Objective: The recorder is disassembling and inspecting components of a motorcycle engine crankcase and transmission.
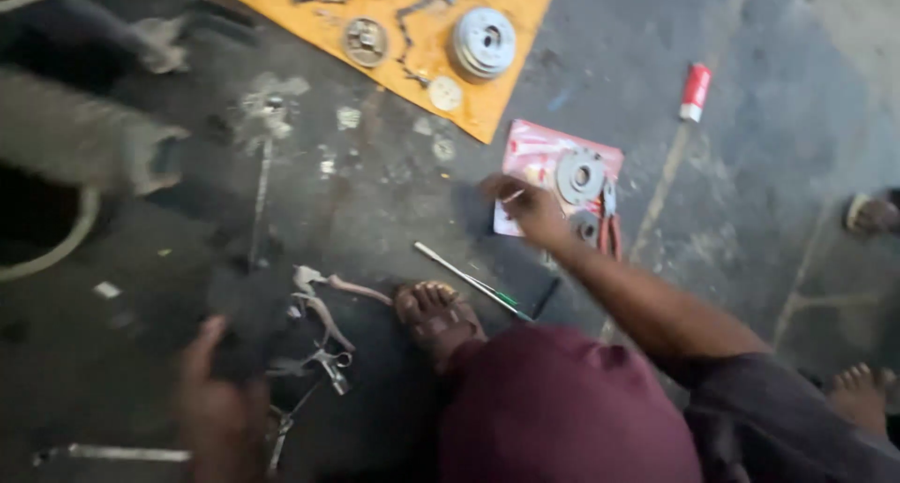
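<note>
- The right hand (pixel 531 206) reaches out over the near-left corner of the red sheet (pixel 534 155), fingers pinched together on a small pale piece (pixel 512 196) too blurred to name.
- On that red sheet, just right of the hand, lies a grey metal disc (pixel 580 175); a smaller ring (pixel 587 228) sits nearer the person.
- The left hand (pixel 217 403), well left of the red sheet, rests low on a dark flat thing (pixel 248 328); blur hides its fingers, cannot tell their state.
- A thin metal rod (pixel 464 279) lies just below the red sheet, by the bare foot (pixel 437 316).
- An orange sheet (pixel 487 103) with round parts lies beyond it.
</note>
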